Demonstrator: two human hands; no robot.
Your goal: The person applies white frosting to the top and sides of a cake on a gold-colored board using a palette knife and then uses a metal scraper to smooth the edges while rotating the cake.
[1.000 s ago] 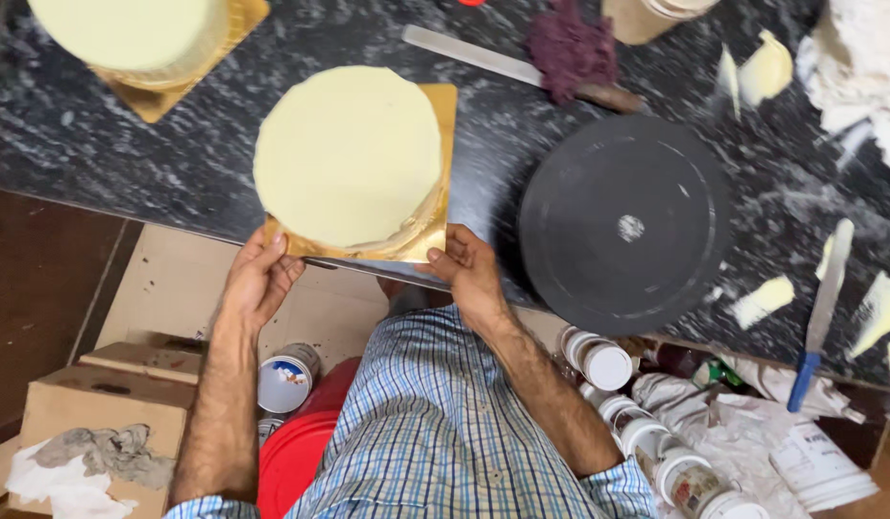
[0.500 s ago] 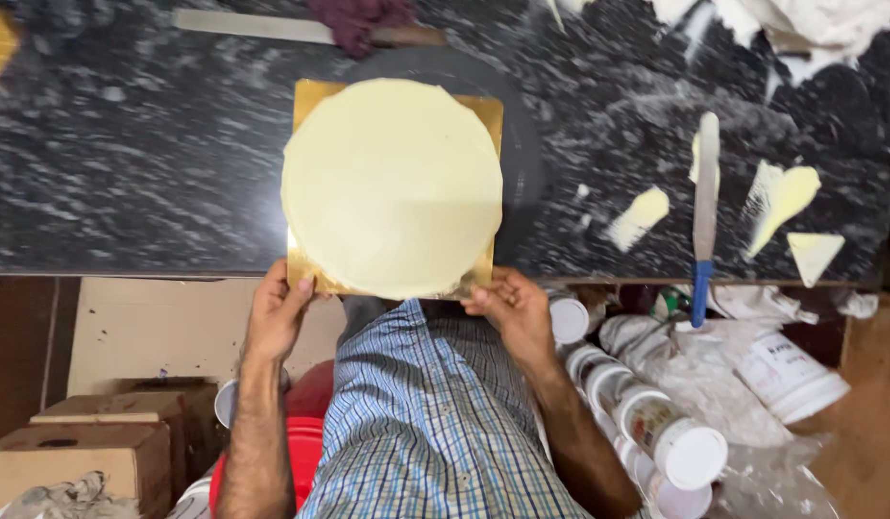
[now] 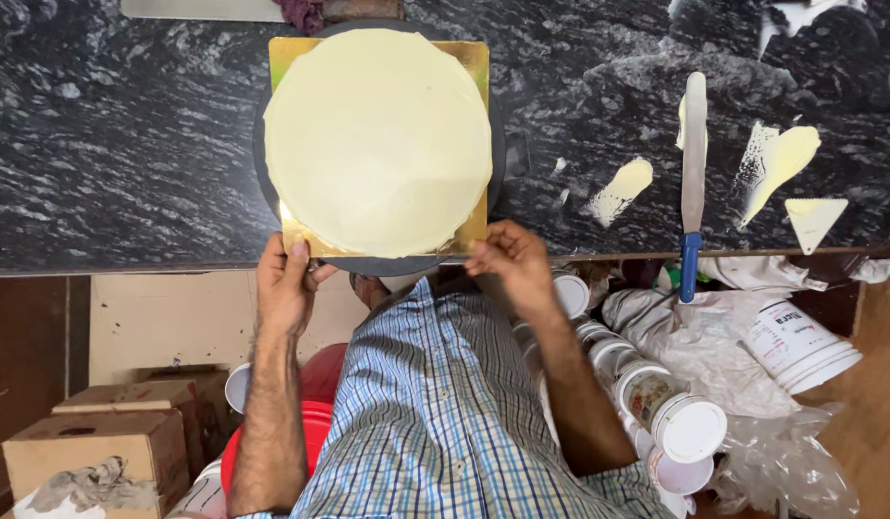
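Cake, round and covered in smooth pale yellow cream, sits on a square gold board. We see the board resting on a round black turntable, and the turntable stands on the dark marble counter, close to the counter's near edge. The cake fills almost the whole board, so only the gold corners peek out.

Our left hand is at the near left corner of the board. Its fingers are curled and the thumb lies on top of the gold corner, so it is pinching the board. Our right hand is at the near right corner of the board. Its fingers are bent in and the fingertips touch the board's edge, gripping it lightly.

To the right of the cake, a long palette knife with a blue handle lies on the counter, and its handle sticks out over the counter's edge. Smears of cream lie between the cake and the knife. Further right than the knife is a bigger smear, and beside it a small triangle scraper.

Below the counter's edge, on the right of the cake, white tubs with lids lie in a heap. On the left, below the counter, we see a cardboard box
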